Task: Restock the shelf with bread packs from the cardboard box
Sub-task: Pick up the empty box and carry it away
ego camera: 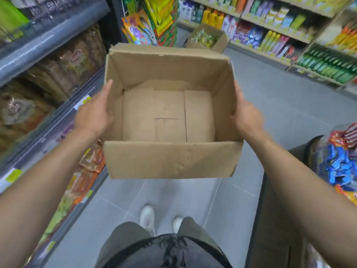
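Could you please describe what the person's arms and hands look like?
The left forearm and right forearm are bare, with no sleeves in view. The left hand and right hand wear no gloves, and no watch or bracelet shows at the wrists.

The brown cardboard box (172, 161), open-topped and empty with its bottom flaps showing, hangs level in the air, pressed between the left hand (94, 115) and right hand (246, 115) on its side walls, beside blurred bread packs (77, 62) lining the shelf (48, 45) at left.
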{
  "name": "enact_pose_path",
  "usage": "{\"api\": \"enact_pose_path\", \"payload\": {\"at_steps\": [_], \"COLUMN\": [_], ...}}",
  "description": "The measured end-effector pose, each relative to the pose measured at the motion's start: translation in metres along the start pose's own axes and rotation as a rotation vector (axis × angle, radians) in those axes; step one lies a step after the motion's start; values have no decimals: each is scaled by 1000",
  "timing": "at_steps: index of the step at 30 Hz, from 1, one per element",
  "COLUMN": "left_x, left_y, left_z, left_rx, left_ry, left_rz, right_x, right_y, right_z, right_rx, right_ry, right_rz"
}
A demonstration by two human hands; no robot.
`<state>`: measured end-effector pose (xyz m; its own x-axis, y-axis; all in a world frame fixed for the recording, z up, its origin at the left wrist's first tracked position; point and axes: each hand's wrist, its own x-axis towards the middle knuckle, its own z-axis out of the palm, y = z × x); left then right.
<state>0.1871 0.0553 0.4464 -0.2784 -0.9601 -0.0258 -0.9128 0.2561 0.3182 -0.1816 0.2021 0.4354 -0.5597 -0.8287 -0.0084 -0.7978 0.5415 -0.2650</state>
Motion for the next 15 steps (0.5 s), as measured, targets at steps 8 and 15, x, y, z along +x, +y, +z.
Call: {"api": "enact_pose_path", "payload": {"at_steps": [8, 15], "left_x": [-128, -271], "left_y": [-35, -75], "left_z": [-19, -26], "left_rx": [-12, -50], "left_ry": [81, 211], "left_rz": [-353, -665], "right_x": [-3, -56], "right_y": [-59, -131], "right_z": [6, 30], "right_rx": [-81, -53], "right_ry": [-93, -173], "right_rz": [-329, -625]}}
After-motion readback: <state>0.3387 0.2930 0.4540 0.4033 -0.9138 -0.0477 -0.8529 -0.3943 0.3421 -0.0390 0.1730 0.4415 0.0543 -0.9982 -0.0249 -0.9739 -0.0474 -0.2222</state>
